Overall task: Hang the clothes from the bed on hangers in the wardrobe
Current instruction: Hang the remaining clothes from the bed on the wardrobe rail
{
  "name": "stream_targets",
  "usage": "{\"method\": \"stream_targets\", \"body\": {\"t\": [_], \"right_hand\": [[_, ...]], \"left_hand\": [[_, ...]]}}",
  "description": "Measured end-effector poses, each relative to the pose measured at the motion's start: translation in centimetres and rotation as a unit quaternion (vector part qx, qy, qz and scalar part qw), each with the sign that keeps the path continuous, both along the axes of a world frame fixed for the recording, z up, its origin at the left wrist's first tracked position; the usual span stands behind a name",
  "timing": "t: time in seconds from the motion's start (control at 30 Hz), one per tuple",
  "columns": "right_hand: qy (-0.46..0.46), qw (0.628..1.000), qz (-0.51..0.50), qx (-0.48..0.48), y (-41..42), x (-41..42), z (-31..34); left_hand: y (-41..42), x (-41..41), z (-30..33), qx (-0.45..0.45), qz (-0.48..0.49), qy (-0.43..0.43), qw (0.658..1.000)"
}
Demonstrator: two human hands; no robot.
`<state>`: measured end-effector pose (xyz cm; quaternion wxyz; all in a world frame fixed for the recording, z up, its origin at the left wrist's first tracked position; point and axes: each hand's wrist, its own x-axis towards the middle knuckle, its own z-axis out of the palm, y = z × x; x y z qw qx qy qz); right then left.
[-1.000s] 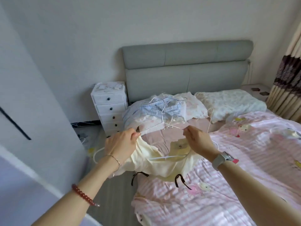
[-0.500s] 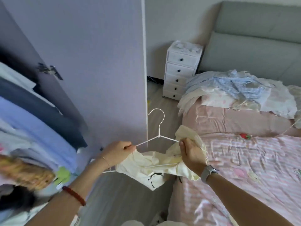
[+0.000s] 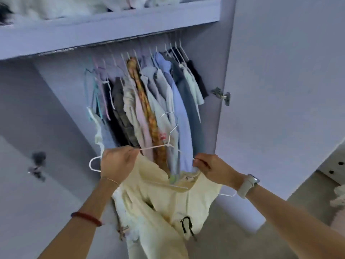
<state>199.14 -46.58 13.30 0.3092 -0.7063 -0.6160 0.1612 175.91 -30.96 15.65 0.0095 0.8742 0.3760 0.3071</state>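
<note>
Left hand (image 3: 117,161) clamped on white hanger (image 3: 155,146), right hand (image 3: 211,168) pinching cream garment (image 3: 168,202); hanging clothes (image 3: 158,90) at 12 o'clock.

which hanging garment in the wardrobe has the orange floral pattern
The long narrow patterned garment near the middle of the rail, just left of the pale blue shirts. The clothes around it are plain.

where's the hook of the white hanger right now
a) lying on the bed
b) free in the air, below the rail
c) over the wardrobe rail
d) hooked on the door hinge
b: the white hanger sits between the left hand and right hand, its hook well below the rail.
</note>
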Motion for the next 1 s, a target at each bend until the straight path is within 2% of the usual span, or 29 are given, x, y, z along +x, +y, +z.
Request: {"method": "stream_targets", "body": {"t": [0.13,0.33,0.4,0.53,0.77,0.87,1.0], "right_hand": [[0.060,0.990,0.118,0.041,6.3,-4.6,3.6],[0.127,0.961,0.242,0.047,12.7,-9.3,7.4],[0.142,0.955,0.257,0.052,14.4,-10.8,8.0],[0.176,0.949,0.255,0.064,17.3,-13.6,7.6],[0.223,0.957,0.178,0.048,24.1,-16.1,8.5],[0.246,0.959,0.131,0.056,27.1,-17.6,8.9],[0.274,0.953,0.087,0.093,30.9,-20.5,9.8]], "left_hand": [[2.9,-5.9,1.6,0.009,0.144,-0.067,0.987],[6.2,-9.9,4.1,-0.017,0.272,-0.095,0.957],[7.4,-10.7,4.6,-0.054,0.306,-0.140,0.940],[8.2,-11.1,6.2,-0.056,0.343,-0.242,0.906],[10.4,-11.5,9.2,0.024,0.327,-0.255,0.910],[12.4,-11.7,10.5,0.068,0.308,-0.229,0.921],[15.9,-11.8,13.0,0.145,0.288,-0.144,0.936]]}}
